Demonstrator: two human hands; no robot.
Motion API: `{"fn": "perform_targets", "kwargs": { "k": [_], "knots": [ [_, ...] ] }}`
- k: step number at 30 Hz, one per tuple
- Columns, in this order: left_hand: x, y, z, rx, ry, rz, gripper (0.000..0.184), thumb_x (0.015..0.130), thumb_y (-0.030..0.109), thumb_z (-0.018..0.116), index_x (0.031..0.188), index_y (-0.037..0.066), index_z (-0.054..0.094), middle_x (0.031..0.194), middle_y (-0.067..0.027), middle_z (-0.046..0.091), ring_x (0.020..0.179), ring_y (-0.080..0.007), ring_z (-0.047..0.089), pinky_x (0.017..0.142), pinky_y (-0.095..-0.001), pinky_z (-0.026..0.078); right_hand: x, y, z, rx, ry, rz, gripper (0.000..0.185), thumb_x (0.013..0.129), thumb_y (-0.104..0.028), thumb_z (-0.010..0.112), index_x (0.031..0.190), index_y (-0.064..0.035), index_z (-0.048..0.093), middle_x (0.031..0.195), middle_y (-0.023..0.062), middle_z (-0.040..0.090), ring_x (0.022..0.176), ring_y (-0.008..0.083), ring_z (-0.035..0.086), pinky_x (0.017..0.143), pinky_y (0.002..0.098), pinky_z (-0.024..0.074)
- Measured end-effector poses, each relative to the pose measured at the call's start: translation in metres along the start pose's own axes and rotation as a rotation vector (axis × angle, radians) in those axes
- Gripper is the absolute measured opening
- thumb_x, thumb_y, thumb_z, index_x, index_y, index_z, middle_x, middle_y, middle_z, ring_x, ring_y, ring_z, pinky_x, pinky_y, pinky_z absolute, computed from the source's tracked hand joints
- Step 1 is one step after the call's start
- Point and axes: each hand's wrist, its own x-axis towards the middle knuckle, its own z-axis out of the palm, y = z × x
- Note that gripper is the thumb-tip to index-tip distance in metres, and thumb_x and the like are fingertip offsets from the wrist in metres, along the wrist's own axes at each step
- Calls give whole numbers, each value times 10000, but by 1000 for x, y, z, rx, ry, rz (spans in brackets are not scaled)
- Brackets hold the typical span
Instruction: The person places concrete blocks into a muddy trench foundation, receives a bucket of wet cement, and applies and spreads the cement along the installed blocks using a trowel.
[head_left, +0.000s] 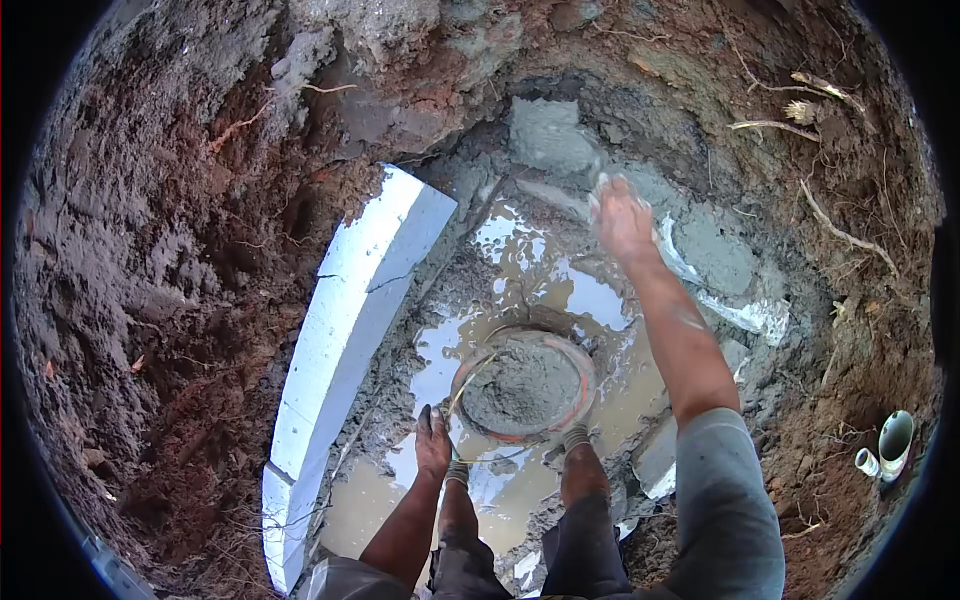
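My right hand (622, 215) reaches forward and rests on wet grey mortar (680, 225) along the far right side of the pit, its fingers smeared with grey. My left hand (433, 443) hangs low beside my left knee, near the left rim of a round bucket (588, 385). Wet grey cement (520, 385) fills the bucket, which stands in muddy water between my legs and the far wall. A squared grey block of mortar (548, 135) lies beyond my right hand. Whether my left fingers hold anything cannot be made out.
A long pale cracked slab (345, 360) leans along the left side. Rough earth walls with roots (848, 235) surround the pit. Two white pipe ends (893, 440) stick out at the right. Muddy water (595, 300) covers much of the floor.
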Motion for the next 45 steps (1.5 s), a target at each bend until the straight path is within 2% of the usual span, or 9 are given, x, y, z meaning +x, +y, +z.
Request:
{"fn": "perform_targets", "kwargs": {
  "k": [5,12,16,18,25,28,32,42,45],
  "knots": [
    [-9,-4,22,-34,-43,-44,542,954,417,382,1285,-11,421,1229,-239,510,1130,-365,494,949,-389,381,38,-19,6,-24,-67,51,396,789,-111,518,1177,-32,520,1175,179,516,1134,331,491,883,460,444],
    [4,-2,19,-69,30,-11,613,937,437,424,1311,-45,363,1241,-259,492,1184,-338,469,965,-376,378,-84,37,9,45,233,232,400,768,-195,599,1100,22,551,1122,205,540,1030,355,538,890,429,436],
    [9,7,-1,-8,-65,122,618,936,428,429,1326,-43,338,1214,-270,494,1122,-351,493,938,-377,394,-226,36,-28,334,-336,362,378,770,-217,603,1062,15,540,1102,193,551,918,351,593,829,428,470],
    [10,31,-8,-71,-148,-55,643,929,440,453,1320,-62,356,1295,-246,446,1201,-319,437,1003,-361,338,-312,4,-50,-106,-449,38,348,772,-210,598,1045,-3,535,1060,170,562,946,310,594,802,437,473],
    [29,-10,7,57,-212,73,640,950,440,382,1376,-24,265,1312,-286,408,1207,-384,424,995,-395,350,-318,-58,61,7,-907,184,260,836,-130,434,1030,-12,560,985,181,619,959,277,610,776,433,488],
    [24,-1,25,176,-172,54,765,926,554,345,1425,3,164,1384,-262,341,1243,-339,394,1011,-337,322,-312,-72,95,96,-864,161,261,821,-145,455,1014,-27,584,902,174,658,860,299,648,707,433,515],
    [29,-15,28,-273,-145,-35,736,938,517,323,1431,3,138,1453,-237,229,1343,-335,252,1091,-358,220,-321,-84,85,175,-825,112,252,785,-176,501,951,-16,605,848,183,662,790,329,655,706,425,523],
    [20,25,10,-196,-344,-81,748,945,487,349,1429,-22,90,1438,-240,248,1314,-305,296,1064,-343,258,-331,-62,93,410,-760,136,322,733,-260,592,957,-33,635,865,195,654,822,339,635,762,438,498],
    [26,4,12,-42,-194,63,720,952,487,333,1417,-31,148,1438,-230,254,1324,-311,277,1074,-344,238,-338,-46,72,556,-743,168,327,728,-276,596,954,-43,636,850,190,653,825,358,628,783,447,486]
  ]
}}
